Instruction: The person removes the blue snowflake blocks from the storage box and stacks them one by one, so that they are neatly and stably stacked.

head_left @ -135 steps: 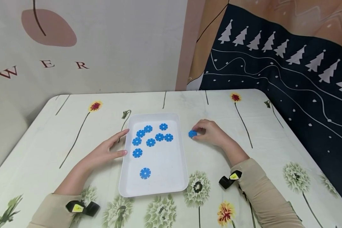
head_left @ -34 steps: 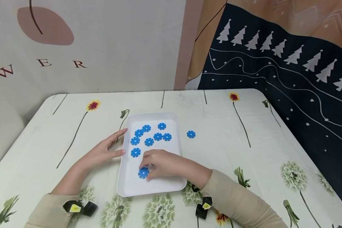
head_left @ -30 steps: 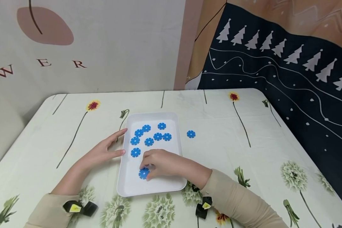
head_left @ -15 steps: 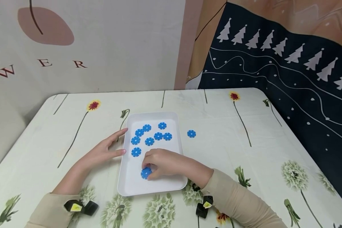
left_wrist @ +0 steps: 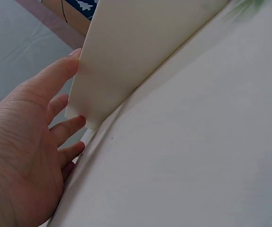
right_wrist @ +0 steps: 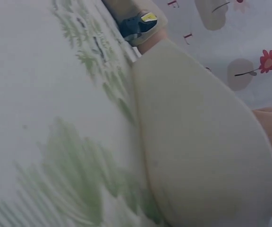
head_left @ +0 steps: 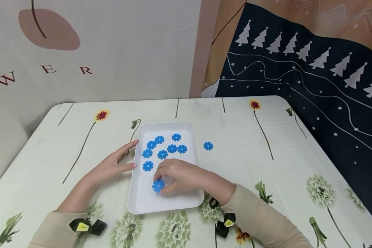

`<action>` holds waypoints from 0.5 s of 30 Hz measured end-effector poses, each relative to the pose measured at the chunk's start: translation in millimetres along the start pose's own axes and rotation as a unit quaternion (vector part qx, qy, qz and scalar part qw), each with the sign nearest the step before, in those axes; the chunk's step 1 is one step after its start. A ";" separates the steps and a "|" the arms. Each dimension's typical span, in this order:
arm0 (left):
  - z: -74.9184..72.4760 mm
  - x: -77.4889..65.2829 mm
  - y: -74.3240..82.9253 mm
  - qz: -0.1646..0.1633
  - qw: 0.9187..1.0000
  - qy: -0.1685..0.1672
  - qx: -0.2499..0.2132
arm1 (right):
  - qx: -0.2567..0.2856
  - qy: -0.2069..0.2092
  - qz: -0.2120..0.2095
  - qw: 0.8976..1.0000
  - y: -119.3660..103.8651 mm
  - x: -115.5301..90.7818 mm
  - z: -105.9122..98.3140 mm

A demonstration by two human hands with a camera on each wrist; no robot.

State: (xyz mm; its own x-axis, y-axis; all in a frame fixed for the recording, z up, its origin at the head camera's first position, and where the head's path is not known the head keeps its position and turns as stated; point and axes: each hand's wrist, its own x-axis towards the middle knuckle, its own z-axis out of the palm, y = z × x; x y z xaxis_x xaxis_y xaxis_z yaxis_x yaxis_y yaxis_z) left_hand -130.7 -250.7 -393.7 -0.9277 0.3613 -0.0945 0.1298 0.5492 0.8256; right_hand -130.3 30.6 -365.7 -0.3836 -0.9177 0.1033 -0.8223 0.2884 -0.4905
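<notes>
Two hands meet at one white tray (head_left: pixel 186 199) mid-frame: the left hand (head_left: pixel 116 163), fingers and thumb spread, touches its left side; the right hand (head_left: pixel 179 175), fingers curled, pinches one blue disc (head_left: pixel 158 185) over its lower half. Eight discs (head_left: pixel 162 154) lie higher in the tray, one lone disc (head_left: pixel 208 146) right of it on the tabletop (head_left: pixel 235 165).

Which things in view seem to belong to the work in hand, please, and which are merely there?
Likely part of the work:
- blue disc pinched by the right hand
- white tray, touched by the left hand
- eight other discs in it
- loose disc on the table, probably

Merely there:
- flowered tablecloth
- lettered wall sheet
- dark tree hanging
</notes>
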 end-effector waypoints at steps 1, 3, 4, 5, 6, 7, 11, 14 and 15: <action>0.0 0.0 0.2 -0.001 1.000 0.000 0.001 | 0.003 0.003 0.001 1.000 -0.4 -0.7 -2.4; 0.0 -0.1 0.6 -0.002 1.000 0.001 0.001 | 0.005 0.008 0.002 1.000 -0.4 -2.0 -6.8; 0.0 -0.2 0.8 -0.003 1.000 0.001 0.001 | 0.008 0.011 0.005 1.000 -0.2 -3.0 -9.1; -0.1 -0.3 1.0 -0.003 1.000 0.001 0.001 | 0.012 0.014 0.009 1.000 0.0 -4.3 -11.4; -0.2 -0.5 1.1 -0.004 1.000 0.001 0.001 | 0.016 0.017 0.013 1.000 -0.2 -5.7 -13.8; -0.2 -0.4 1.3 -0.004 1.000 0.001 0.001 | 0.017 0.021 0.016 1.000 0.0 -7.3 -16.1; -0.3 -0.5 1.7 -0.007 1.000 0.001 0.000 | 0.023 0.042 0.030 0.998 1.1 -15.6 -24.1; -0.5 -0.6 1.4 -0.008 1.000 0.000 0.000 | 0.032 0.057 0.042 0.997 2.0 -22.5 -29.8; -0.6 -0.6 1.3 -0.008 1.000 0.001 0.001 | 0.034 0.062 0.045 0.996 2.6 -24.8 -31.6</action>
State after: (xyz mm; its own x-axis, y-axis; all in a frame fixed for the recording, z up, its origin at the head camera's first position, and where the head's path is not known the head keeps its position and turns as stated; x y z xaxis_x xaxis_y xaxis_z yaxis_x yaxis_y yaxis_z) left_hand -130.2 -250.6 -392.3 -0.9301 0.3513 -0.1071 0.1152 0.5558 0.8233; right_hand -136.2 62.7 -342.2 -0.5077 -0.8464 0.1605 -0.7530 0.3455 -0.5600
